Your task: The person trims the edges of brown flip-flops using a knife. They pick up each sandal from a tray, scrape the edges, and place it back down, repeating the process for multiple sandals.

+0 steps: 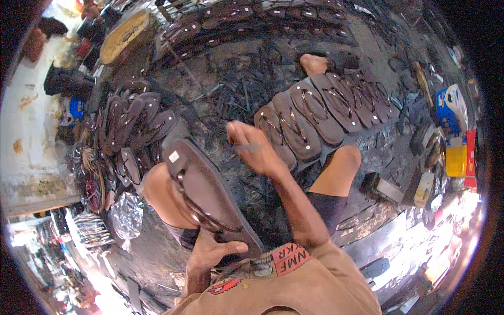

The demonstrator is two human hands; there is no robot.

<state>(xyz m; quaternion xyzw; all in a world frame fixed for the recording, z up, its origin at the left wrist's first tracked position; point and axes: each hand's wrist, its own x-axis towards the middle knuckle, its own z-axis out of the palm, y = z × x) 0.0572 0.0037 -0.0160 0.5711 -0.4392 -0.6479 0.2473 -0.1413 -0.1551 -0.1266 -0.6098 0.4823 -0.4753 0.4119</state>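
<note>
My left hand (212, 252) grips a brown thong sandal (207, 184) at its near end, with the thumb pressed on the sole. The sandal is tilted up above my left knee, and a small white sticker shows near its far end. Over the middle of the floor, my right hand (254, 147) is raised apart from the sandal, fingers curled together. A thin greyish-blue strip crosses its fingers, but I cannot make out what it is. Close to that hand, a row of similar sandals (310, 121) lies overlapping beside my right knee.
A heap of finished-looking sandals (134, 121) lies to the left. More sandals stand in rows (252, 26) at the far side. Dark scraps (241, 100) litter the floor between. At right are a blue-and-white container (450, 110), a yellow container (455, 160) and a block (386, 189).
</note>
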